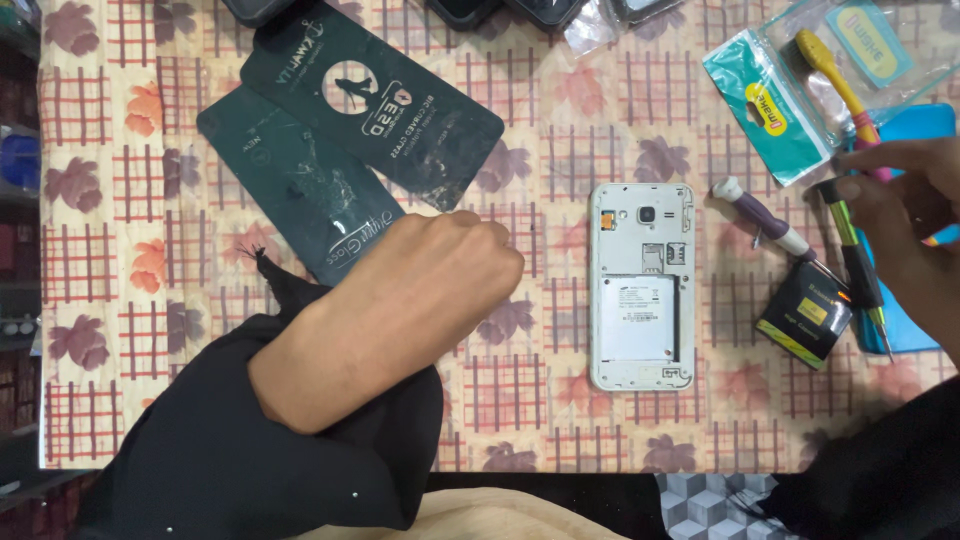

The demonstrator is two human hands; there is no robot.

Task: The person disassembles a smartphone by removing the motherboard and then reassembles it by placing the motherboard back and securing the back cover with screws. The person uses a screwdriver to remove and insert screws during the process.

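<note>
Your left hand rests on the tablecloth as a loose fist, knuckles up, fingers curled under; can't tell if anything's inside it. It sits just left of the phone, not touching it, w/ its back edge over the corner of the lower of two dark green packs. The black sleeve bunches at the wrist.

The phone lies face down, near center-right of the table, long side running top to bottom in the view. Back cover's off: white frame, camera lens near the top, card slots below that, battery seated in the lower half.

Your right hand is at the right edge, fingers bent down and pinched on a green-handled screwdriver. Its tip points toward you, over the blue tray. Grip is closed on the handle's upper end.

Btwn phone and right hand: a purple-and-white screwdriver lying at an angle, its tip touching or just over a small black box w/ a yellow label. Box sits just right of the phone's lower half, apart from it.

Top right: a teal packet and a clear bag, w/ a yellow tool lying across them. The second green pack overlaps the first, up left. Dark items line the far edge, cut off by the frame.
</note>
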